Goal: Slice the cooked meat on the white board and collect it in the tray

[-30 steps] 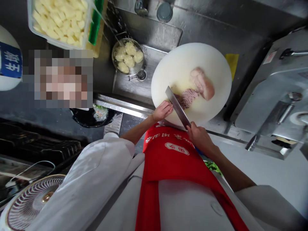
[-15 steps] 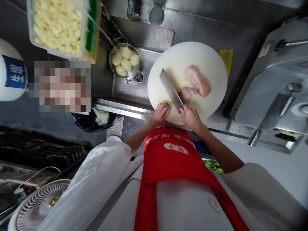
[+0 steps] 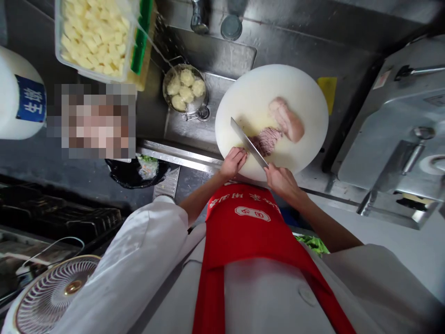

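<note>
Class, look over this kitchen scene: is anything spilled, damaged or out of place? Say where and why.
Nothing looks spilled or damaged. The one oddity is the round white board: its left part appears to jut over the sink, perhaps unsupported there, while the right hand holds a cleaver over it.

My apron (image 3: 250,243) is red with white lettering, my sleeve (image 3: 139,250) white, my knife (image 3: 247,142) silver-grey; the board (image 3: 243,95) is creamy white, the sliced meat (image 3: 270,139) dull pink, the uncut piece (image 3: 288,119) paler, the label (image 3: 30,98) blue.

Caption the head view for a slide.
Right hand grips a cleaver alongside cut meat on a round white cutting board, left hand close by.
</note>
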Motion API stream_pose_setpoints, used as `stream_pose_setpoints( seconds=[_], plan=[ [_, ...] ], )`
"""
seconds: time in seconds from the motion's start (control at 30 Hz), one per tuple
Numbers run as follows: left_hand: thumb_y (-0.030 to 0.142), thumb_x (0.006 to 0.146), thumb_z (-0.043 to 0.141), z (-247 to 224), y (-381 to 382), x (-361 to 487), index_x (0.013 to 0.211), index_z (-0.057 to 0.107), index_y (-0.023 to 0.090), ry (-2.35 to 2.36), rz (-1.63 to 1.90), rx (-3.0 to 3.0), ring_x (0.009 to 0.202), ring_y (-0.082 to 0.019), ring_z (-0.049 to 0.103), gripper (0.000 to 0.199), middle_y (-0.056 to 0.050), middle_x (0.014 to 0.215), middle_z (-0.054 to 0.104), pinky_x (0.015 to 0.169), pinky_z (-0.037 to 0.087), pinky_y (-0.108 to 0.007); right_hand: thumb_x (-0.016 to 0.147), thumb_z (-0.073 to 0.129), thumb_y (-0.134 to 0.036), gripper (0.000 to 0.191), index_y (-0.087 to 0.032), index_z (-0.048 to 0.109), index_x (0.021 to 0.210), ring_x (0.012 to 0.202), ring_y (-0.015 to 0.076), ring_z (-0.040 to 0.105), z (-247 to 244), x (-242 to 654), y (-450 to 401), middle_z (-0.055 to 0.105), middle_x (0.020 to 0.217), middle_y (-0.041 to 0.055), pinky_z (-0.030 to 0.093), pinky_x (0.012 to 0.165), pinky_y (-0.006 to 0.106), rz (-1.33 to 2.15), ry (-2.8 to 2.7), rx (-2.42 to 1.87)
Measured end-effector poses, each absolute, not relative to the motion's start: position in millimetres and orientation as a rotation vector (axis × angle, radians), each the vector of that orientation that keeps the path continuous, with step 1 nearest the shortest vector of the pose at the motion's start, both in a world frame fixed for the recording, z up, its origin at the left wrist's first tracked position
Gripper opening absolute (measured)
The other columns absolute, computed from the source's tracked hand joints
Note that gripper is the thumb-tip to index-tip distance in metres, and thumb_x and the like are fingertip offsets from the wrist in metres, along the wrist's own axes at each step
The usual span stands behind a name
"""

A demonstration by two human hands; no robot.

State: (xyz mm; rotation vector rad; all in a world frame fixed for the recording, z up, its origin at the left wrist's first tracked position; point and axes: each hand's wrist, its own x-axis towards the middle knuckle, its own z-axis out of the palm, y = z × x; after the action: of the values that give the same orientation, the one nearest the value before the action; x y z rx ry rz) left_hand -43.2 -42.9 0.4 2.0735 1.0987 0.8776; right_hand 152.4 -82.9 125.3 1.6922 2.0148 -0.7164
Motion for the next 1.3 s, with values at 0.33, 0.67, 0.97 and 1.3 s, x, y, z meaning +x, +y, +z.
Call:
stream_pose_setpoints(
  seconds=[0.33,0.67,0.97,1.3],
  plan=[
    [0.034,0.102,0.040,-4,-43,-43,0.108,0.063,0.017,1.109,0.798,2.099,0.098,-0.020,0.059,0.029,-0.010,0.100,0.062,0.090,0.054,-0.041,0.103,0.029,-0.031,0.030,-0.013,0.053,0.103,0.063,0.0226,0.064,159,187,-119,0.068,0.070,0.0101,0.026,0.055,0.029,-0.831,1.939,1.574],
    [0.034,0.102,0.040,-11,-44,-45,0.108,0.063,0.016,1.114,0.841,2.096,0.099,-0.019,0.060,0.030,-0.011,0.100,0.064,0.090,0.055,-0.041,0.103,0.027,-0.028,0.036,-0.010,0.056,0.113,0.077,0.0231,0.066,123,134,-58,0.071,0.090,0.0168,0.038,0.066,0.030,-0.804,2.030,1.672],
    [0.034,0.102,0.040,-14,-44,-43,0.106,0.063,0.015,1.112,0.844,2.105,0.096,-0.019,0.060,0.030,-0.012,0.099,0.065,0.088,0.055,-0.041,0.103,0.030,-0.033,0.030,-0.014,0.054,0.106,0.066,0.0228,0.065,152,178,-99,0.069,0.073,0.0102,0.029,0.058,0.029,-0.858,1.922,1.565],
    [0.036,0.099,0.049,1,-58,-56,0.109,0.065,0.017,1.249,0.855,2.116,0.102,-0.020,0.058,0.026,-0.012,0.104,0.064,0.092,0.053,-0.040,0.102,0.030,-0.031,0.035,-0.010,0.057,0.110,0.085,0.0258,0.068,111,129,-40,0.072,0.096,0.0183,0.037,0.066,0.029,-0.832,2.070,1.720]
  ],
)
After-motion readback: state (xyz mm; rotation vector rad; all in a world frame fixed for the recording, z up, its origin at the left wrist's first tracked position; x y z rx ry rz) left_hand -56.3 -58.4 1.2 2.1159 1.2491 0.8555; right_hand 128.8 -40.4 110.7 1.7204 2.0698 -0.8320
